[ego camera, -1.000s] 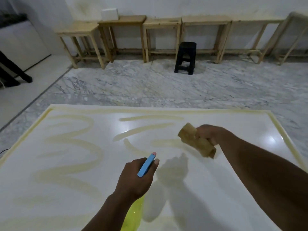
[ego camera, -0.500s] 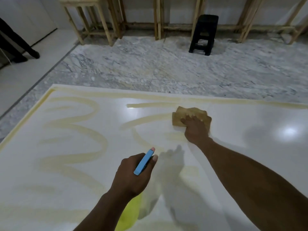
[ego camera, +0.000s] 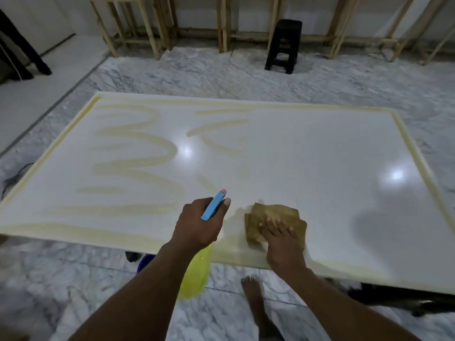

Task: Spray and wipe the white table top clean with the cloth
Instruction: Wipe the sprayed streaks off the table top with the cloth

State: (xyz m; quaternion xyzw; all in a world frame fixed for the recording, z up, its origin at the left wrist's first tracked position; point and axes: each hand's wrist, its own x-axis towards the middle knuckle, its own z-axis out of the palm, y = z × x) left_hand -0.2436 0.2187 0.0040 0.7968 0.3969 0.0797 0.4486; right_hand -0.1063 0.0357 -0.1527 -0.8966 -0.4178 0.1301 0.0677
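Observation:
The white table top (ego camera: 320,153) fills the middle of the view, with yellowish smear trails (ego camera: 138,166) over its left half and along its edges. My left hand (ego camera: 199,225) grips a spray bottle (ego camera: 197,271) with a yellow body and a blue trigger head, held over the near edge. My right hand (ego camera: 280,239) lies flat, fingers spread, pressing a folded brown cloth (ego camera: 273,217) onto the table near the front edge, just right of the bottle.
A black stool (ego camera: 284,45) stands on the marble floor beyond the table, in front of a row of wooden table legs (ego camera: 157,28). A person's dark legs (ego camera: 22,57) show at far left. My bare foot (ego camera: 253,294) is below the near edge.
My right hand has dragged the cloth from the middle of the table back toward the near edge. The left hand kept its hold on the spray bottle. The view has tilted down.

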